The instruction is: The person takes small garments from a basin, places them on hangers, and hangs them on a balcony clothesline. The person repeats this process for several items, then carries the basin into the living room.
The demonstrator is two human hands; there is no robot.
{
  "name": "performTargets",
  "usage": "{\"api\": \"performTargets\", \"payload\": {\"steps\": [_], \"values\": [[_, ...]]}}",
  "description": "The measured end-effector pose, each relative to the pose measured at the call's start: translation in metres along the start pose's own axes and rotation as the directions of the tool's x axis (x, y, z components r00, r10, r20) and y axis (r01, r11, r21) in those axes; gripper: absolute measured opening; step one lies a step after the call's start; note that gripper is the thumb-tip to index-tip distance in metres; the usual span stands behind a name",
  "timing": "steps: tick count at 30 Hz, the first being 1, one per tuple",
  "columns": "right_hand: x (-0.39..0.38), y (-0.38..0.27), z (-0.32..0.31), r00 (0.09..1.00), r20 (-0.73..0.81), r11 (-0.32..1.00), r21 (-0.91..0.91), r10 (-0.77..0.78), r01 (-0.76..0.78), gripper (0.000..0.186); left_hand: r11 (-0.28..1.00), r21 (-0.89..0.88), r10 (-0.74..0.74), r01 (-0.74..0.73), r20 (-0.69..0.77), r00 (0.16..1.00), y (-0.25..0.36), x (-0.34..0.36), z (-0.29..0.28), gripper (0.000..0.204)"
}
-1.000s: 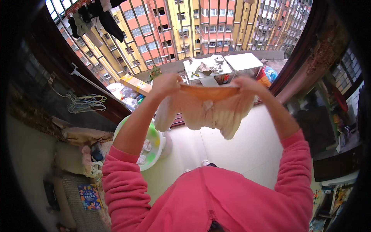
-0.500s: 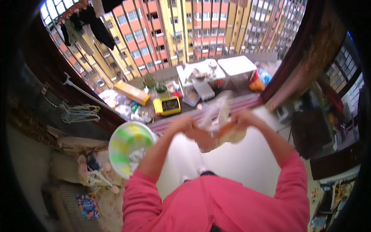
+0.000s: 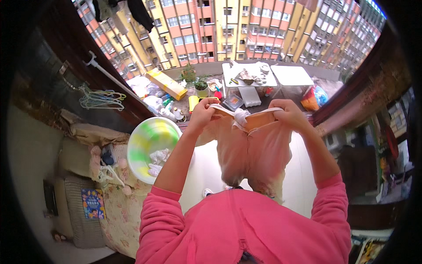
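A pair of pinkish-brown pants (image 3: 257, 152) hangs spread out in front of me, the legs dangling over the pale floor. At the left end of the waistband, my left hand (image 3: 203, 115) is closed round the edge. My right hand (image 3: 289, 115) grips the opposite end. Between them the pale waistband sags a little, with a white bunched or knotted piece (image 3: 241, 118) at its middle. Beside my left forearm stands a large white, green and yellow bucket (image 3: 137, 147) with some whitish crumpled laundry (image 3: 159, 157) inside.
Several thin hangers (image 3: 103, 99) hang at the left by a pale pole (image 3: 116, 80). Beyond the door sill are a white table (image 3: 292, 75), a potted plant (image 3: 201, 90) and a yellow box (image 3: 167, 84). A flowered cover (image 3: 123, 220) lies at the lower left.
The pants, bunched and blurred by motion before, now hang open and still. Both hands have risen and moved farther apart, still holding the waistband.
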State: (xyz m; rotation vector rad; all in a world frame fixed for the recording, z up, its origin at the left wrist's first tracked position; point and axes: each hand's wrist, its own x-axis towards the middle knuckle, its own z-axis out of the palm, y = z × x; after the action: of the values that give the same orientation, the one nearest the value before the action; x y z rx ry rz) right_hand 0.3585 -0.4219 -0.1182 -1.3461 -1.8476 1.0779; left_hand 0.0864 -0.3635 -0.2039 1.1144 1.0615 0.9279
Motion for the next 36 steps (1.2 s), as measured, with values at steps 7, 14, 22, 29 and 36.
{"api": "performTargets", "payload": {"steps": [7,14,22,29,36], "values": [[0.037,-0.01,0.03,0.996,0.083,0.962,0.268,0.025,-0.046,0.016,0.898,-0.413,0.102,-0.151,-0.139,0.985,-0.037,-0.006,-0.014,0.035],[0.107,-0.011,0.042,0.986,0.159,0.951,0.31,-0.055,0.003,0.018,0.911,0.149,0.408,-0.386,-0.479,0.777,-0.071,-0.007,-0.018,0.025],[0.197,-0.021,0.06,0.991,0.136,0.936,0.35,-0.008,-0.04,0.02,0.94,-0.07,0.3,-0.334,-0.298,0.906,-0.043,0.055,-0.025,0.024],[0.262,-0.023,0.08,0.989,0.145,0.952,0.298,0.026,-0.069,0.02,0.881,-0.467,0.071,-0.068,-0.011,0.997,-0.029,0.105,-0.076,0.024],[0.313,-0.047,0.086,0.999,0.034,0.9,0.435,0.018,-0.031,0.02,0.981,-0.136,-0.13,0.137,0.058,0.99,-0.054,0.107,-0.108,0.025]]}}
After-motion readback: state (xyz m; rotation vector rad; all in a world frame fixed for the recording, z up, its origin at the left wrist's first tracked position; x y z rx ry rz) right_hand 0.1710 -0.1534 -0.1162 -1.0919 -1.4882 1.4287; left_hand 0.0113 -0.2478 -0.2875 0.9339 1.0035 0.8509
